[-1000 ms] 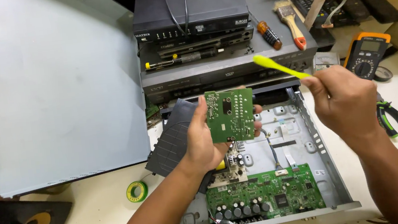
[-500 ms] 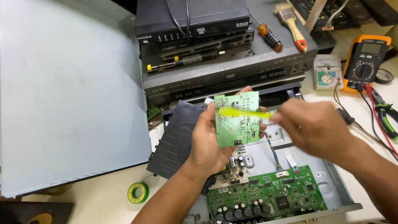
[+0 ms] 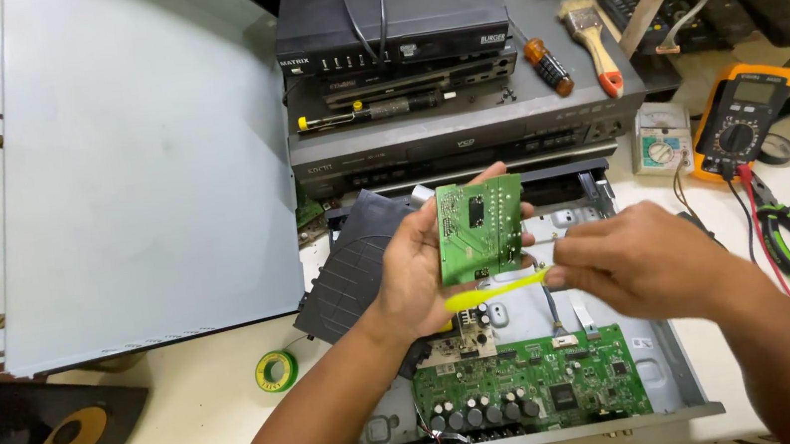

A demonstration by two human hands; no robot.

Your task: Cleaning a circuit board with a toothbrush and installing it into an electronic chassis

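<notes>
— What are the hands gripping?

— My left hand [image 3: 411, 270] is clasping a small green circuit board [image 3: 479, 229] upright above the opened player chassis [image 3: 633, 363]. My right hand [image 3: 636, 263] is pinching a yellow toothbrush [image 3: 494, 290], lying across the board's lower edge.

— And around them?

— I'm seeing a cream workbench [image 3: 189, 428], a grey lid [image 3: 138, 173] leaning left, stacked players [image 3: 440, 96] behind, and a multimeter [image 3: 742, 119] sitting right.
</notes>
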